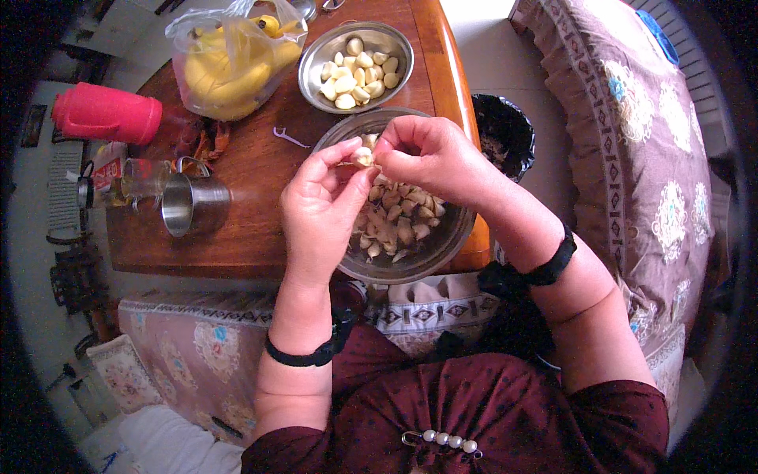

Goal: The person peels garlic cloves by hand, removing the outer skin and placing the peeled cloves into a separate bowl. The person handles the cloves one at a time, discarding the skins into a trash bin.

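Between the fingertips of my left hand (325, 207) is a garlic clove (362, 157), pale with some skin on it. My right hand (432, 157) has its thumb and forefinger pinched together at the clove's right side; whether they grip the clove or a bit of its skin is hidden. Both hands are over a large metal bowl (468, 237) that holds many unpeeled garlic cloves (397, 219) and loose skins. Just behind it stands a smaller steel bowl (305, 77) of peeled garlic cloves (355, 74).
On the wooden table (254, 237) are a steel cup (195, 204), a glass mug (145, 178), a pink jug (106, 112), a purple floss pick (290, 137) and bananas in a plastic bag (231, 65). A black-lined bin (503, 136) stands right of the table, beside a cloth-covered sofa (639, 148).
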`<state>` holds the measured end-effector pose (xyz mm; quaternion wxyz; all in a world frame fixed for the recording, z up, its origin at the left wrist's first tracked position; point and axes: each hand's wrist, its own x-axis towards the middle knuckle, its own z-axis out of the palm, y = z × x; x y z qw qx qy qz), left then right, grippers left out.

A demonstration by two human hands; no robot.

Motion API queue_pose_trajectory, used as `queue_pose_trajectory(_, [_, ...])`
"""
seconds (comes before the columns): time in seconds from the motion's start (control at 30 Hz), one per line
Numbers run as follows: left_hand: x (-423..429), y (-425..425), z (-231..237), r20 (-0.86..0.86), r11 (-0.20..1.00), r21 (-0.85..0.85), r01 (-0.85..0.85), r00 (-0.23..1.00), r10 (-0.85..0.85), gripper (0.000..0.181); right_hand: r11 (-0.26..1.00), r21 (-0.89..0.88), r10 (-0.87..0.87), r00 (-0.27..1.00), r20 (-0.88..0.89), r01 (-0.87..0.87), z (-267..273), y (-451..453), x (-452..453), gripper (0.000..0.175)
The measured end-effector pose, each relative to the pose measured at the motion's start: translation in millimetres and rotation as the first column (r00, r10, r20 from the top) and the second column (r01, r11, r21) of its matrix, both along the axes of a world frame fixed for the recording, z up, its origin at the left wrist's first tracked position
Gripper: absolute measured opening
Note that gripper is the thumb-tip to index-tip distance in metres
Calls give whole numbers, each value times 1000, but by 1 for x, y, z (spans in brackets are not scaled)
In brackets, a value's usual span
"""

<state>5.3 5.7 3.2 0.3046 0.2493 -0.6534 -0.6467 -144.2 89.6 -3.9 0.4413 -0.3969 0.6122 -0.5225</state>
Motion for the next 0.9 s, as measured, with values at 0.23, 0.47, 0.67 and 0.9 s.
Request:
queue_pose_trajectory(0.23, [3,-10,7,-47,932,363,-2,999,21,31,997,-72,24,988,-153,-36,0,4,6,11])
queue_pose_trajectory(0.47, [5,-11,3,54,984,176,-15,999,6,26,987,-149,25,975,-220,-59,4,4,2,10])
queue_pose_trajectory(0.67, [1,-9,1,-26,992,125,-28,999,31,23,950,-312,-78,944,-320,-27,1,1,-1,15])
queue_pose_trajectory(0.9, [6,-14,6,-63,925,380,14,998,11,20,935,-344,-106,859,-502,-86,-1,4,-5,13])
